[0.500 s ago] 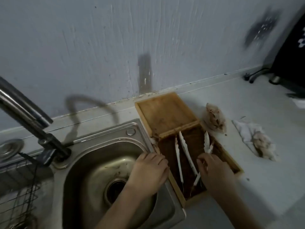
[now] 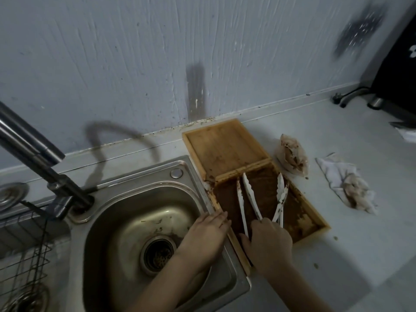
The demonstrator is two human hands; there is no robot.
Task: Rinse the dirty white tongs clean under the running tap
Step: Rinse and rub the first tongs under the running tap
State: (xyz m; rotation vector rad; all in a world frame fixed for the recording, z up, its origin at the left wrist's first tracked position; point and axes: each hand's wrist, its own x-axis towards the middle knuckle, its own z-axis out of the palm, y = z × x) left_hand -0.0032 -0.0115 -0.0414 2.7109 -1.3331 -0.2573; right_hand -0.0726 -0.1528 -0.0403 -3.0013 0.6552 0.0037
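White tongs (image 2: 247,197) under right hand (image 2: 269,244)

The grey worktop (image 2: 337,136) held a wooden tray (image 2: 225,147) by its back edge, beside the sink (image 2: 126,190). Two dirty rags (image 2: 292,156) (image 2: 351,185) lay nearby.

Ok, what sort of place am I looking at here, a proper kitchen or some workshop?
Most likely a home kitchen counter, well used. A steel sink with a drain strainer and a tap sits by a wire dish rack, and the right hand grips soiled white tongs in a wooden tray.
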